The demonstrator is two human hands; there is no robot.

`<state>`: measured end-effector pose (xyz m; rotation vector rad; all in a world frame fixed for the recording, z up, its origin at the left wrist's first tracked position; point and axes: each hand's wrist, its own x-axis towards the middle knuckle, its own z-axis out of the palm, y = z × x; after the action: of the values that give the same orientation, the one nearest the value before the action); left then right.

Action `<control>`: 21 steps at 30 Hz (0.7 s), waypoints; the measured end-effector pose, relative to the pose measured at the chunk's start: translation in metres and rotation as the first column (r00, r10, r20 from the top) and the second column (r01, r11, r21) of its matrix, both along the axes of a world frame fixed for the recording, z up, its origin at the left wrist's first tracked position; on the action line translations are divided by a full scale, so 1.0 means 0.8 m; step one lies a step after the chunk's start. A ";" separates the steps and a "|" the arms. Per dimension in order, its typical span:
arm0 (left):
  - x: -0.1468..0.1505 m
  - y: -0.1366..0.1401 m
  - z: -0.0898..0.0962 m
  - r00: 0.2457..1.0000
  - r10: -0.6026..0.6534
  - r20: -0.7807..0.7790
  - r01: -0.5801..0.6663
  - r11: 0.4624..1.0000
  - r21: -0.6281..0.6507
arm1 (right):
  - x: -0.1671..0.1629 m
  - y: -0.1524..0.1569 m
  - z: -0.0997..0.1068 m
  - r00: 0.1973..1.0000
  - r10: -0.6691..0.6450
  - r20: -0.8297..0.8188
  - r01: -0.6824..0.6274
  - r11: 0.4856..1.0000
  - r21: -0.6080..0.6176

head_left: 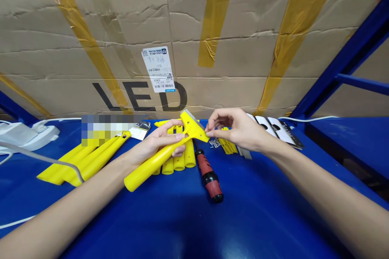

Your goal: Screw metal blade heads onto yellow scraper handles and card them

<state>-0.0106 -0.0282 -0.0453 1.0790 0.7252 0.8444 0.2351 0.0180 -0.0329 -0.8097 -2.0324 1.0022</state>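
My left hand (154,143) is closed round the neck of a yellow plastic scraper (146,170), its long handle pointing toward me. A thin grey blade (194,118) runs along the far edge of the scraper's head. At the right end of that head, the thumb and fingers of my right hand (231,127) pinch the corner by the blade. Behind and below my left hand lie several yellow scraper handles (178,162) side by side. A red and black screwdriver (210,178) rests just right of them, its tip hidden beneath the scraper.
Small metal nuts or screws (214,143) and yellow plastic pieces (227,143) lie by my right hand. Black-and-white packages (275,127) are behind it. More yellow scrapers (91,162) lie left, near a white power strip (45,137). A taped cardboard box (188,20) backs the blue table (170,226).
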 end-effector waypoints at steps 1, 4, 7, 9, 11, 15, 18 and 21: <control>0.000 0.000 0.000 1.000 0.000 0.004 0.000 1.000 0.000 | 0.000 0.001 -0.001 1.000 -0.002 -0.011 0.002 1.000 -0.011; -0.001 0.001 -0.001 1.000 -0.012 0.009 0.012 1.000 0.009 | -0.001 0.001 -0.003 0.999 0.003 -0.050 -0.006 0.999 -0.053; 0.001 0.001 0.001 1.000 -0.023 0.009 0.023 1.000 0.005 | -0.007 -0.002 -0.004 0.996 0.016 -0.091 -0.022 0.997 -0.071; 0.001 0.000 0.003 1.000 -0.016 0.017 0.016 1.000 -0.001 | -0.011 -0.005 -0.005 0.995 0.011 -0.103 -0.017 0.999 -0.052; 0.002 0.000 0.004 1.000 -0.015 0.019 0.015 1.000 -0.002 | -0.014 -0.008 -0.005 0.995 0.007 -0.100 -0.010 0.999 -0.032; 0.002 -0.002 0.005 1.000 -0.011 0.009 0.011 1.000 -0.017 | -0.018 -0.012 -0.004 0.998 -0.010 -0.060 0.012 1.000 0.028; 0.002 -0.004 0.005 1.000 -0.019 0.005 0.019 1.000 -0.006 | -0.016 -0.012 -0.004 0.999 -0.028 -0.031 0.030 0.998 0.063; 0.002 -0.006 0.006 0.999 -0.041 0.004 0.041 0.998 0.037 | -0.013 -0.008 -0.005 0.997 -0.044 -0.065 0.042 0.998 -0.036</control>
<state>-0.0092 -0.0328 -0.0404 1.1211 0.6839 0.8275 0.2244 0.0117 -0.0368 -0.8244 -1.9394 1.0292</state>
